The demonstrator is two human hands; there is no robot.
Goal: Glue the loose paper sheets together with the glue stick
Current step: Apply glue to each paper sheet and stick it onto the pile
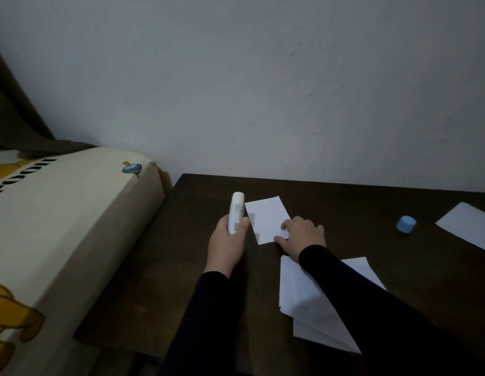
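Observation:
My left hand grips a white glue stick with its uncapped end pointing away from me, just left of a small white paper sheet. That sheet lies flat on the dark wooden table. My right hand rests on the sheet's near right corner with fingers spread, holding it down. The glue stick's blue cap stands apart on the table to the right. A stack of white sheets lies under my right forearm. One more sheet lies at the far right.
A bed with a cream printed cover runs along the table's left edge. A plain grey wall stands right behind the table. A dark curtain hangs at the far left.

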